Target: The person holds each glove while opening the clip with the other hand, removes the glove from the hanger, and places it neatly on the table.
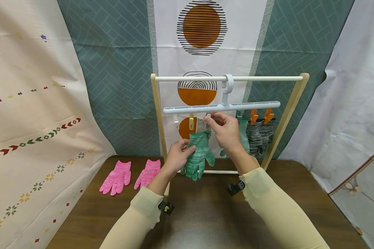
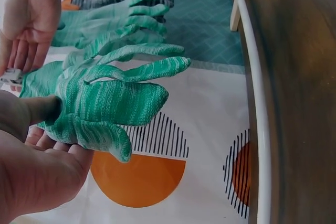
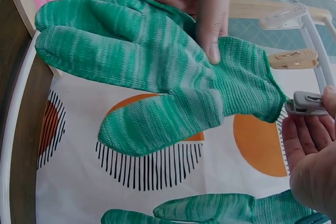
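A green striped knit glove [image 1: 199, 152] hangs under the white hanger [image 1: 187, 110], fingers downward. My left hand [image 1: 177, 156] pinches the glove's side, its thumb lying on the knit near the cuff. At the cuff's upper edge, my right hand [image 1: 225, 131] pinches a grey clothespin [image 3: 307, 102]. In the right wrist view the clothespin's tip meets a corner of the cuff. To the left on the hanger are a beige clothespin [image 1: 191, 121] and a white clothespin [image 1: 176, 121], both holding nothing. Behind my right hand hangs another green glove [image 1: 243, 135].
Orange clothespins [image 1: 254, 117] hold grey-and-black knit gloves [image 1: 254, 136] at the hanger's right end. The hanger hooks over a white rod [image 1: 268, 79] on a wooden-sided rack [image 1: 285, 121]. Two pink gloves [image 1: 116, 178] lie on the brown table [image 1: 205, 214], left of the rack.
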### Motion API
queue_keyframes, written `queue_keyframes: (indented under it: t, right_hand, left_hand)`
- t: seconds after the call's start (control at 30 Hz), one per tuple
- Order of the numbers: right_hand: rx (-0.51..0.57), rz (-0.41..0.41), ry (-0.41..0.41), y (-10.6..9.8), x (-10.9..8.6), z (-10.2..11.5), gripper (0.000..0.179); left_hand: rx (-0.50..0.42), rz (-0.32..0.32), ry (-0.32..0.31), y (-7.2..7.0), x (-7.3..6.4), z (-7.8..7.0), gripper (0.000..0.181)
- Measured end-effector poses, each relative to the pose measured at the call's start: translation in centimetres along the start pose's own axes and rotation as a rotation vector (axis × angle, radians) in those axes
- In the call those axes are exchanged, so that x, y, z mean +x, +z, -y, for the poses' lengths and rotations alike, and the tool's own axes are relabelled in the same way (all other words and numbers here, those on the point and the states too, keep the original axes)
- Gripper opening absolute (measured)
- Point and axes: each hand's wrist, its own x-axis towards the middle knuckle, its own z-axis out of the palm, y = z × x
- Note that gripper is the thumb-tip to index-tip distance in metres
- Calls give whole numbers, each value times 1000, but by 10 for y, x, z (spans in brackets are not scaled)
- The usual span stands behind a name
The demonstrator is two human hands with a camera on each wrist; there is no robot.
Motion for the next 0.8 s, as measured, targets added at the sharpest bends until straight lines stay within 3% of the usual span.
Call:
queue_keyframes:
  t: [0.27,0.5,0.8]
  right_hand:
    - [22,-2,9,-2,0,0,34]
    - [8,32,12,-4,1,-2,38]
    - [22,74,8,-6,1,-6,40]
  left_hand:
    - [-56,22,-40,-3,-7,20,28]
    - [-48,-3,-48,-9,-13,18,28]
    - [33,-32,-57,-21,-24,18,35]
